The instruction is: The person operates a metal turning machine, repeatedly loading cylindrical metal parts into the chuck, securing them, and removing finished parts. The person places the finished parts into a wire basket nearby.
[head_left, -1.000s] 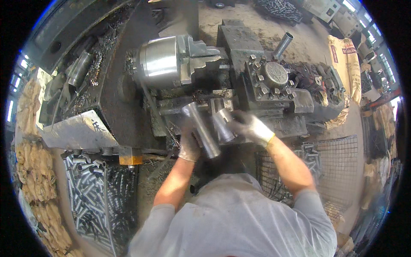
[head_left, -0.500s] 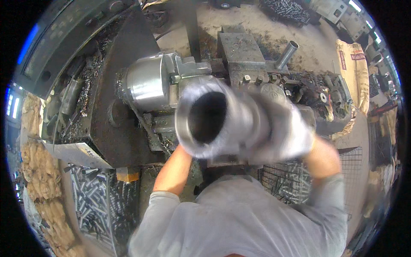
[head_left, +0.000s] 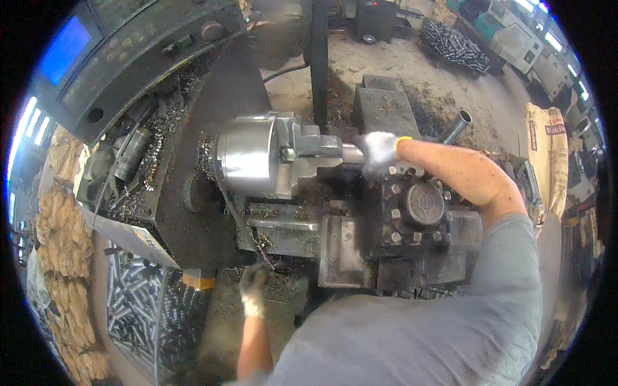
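A shiny three-jaw lathe chuck [head_left: 248,154] stands left of centre. Out of its jaws to the right comes a short metal tube [head_left: 352,154], its far end hidden by my glove. My right hand [head_left: 381,151], in a white glove with a yellow cuff, is closed round that tube. Low on the left, in front of the lathe, is my left hand [head_left: 253,286] in a soiled glove. Its fingers look curled beside the lower end of a dark cable or rod [head_left: 241,222]; what they hold, if anything, is not visible.
A bolted tool post [head_left: 421,204] sits right of the chuck, below my right forearm. Another tube [head_left: 457,127] stands tilted behind it. Metal shavings [head_left: 151,154] lie at the left housing. Below left is a bin of cut tubes [head_left: 138,302]. A paper sack [head_left: 547,154] stands right.
The metal tube has gone from in front of my chest to the chuck, with my right hand still on it. My left hand has dropped low to the left, away from the tube.
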`<state>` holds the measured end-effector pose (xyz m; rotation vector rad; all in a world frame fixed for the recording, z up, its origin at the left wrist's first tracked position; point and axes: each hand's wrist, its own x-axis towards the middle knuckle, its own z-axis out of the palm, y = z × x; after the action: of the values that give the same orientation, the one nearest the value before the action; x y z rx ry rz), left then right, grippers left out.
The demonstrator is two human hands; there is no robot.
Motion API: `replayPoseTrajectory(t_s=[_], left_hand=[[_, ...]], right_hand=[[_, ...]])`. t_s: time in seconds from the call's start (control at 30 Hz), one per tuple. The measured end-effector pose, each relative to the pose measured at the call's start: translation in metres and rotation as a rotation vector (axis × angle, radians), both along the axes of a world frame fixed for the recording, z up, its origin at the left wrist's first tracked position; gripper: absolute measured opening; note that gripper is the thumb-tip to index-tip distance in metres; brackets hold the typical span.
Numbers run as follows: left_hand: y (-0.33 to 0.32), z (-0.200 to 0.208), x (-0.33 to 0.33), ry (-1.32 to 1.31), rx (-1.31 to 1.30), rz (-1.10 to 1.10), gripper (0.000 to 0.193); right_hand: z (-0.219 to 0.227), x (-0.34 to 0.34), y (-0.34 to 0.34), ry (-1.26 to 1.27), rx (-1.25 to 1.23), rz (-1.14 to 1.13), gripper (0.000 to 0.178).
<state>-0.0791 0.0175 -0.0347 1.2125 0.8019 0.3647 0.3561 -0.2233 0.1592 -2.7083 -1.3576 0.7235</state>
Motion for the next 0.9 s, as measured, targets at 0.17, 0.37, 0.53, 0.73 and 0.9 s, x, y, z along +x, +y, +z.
replayPoseTrajectory(t_s=[0.17,0.37,0.53,0.73,0.9], left_hand=[[0.069,-0.041,-0.071,-0.199,-0.377,0.513,0.044],[0.129,-0.020,-0.125,-0.473,-0.555,0.154,0.044],[0.146,-0.033,-0.132,-0.329,-0.549,0.321,0.035],[0.134,-0.032,-0.116,0.109,0.202,0.513,0.050],[0.099,0.048,-0.094,0.279,1.075,0.688,0.047]], right_hand=[[-0.020,0.022,0.005,0.116,0.027,-0.050,0.068],[-0.035,0.034,0.019,0.006,-0.029,-0.014,0.052],[-0.034,0.020,0.031,0.035,0.263,0.008,0.067],[0.044,-0.050,-0.024,-0.161,0.530,-0.272,0.053],[0.089,-0.214,-0.057,-0.237,0.975,-0.363,0.035]])
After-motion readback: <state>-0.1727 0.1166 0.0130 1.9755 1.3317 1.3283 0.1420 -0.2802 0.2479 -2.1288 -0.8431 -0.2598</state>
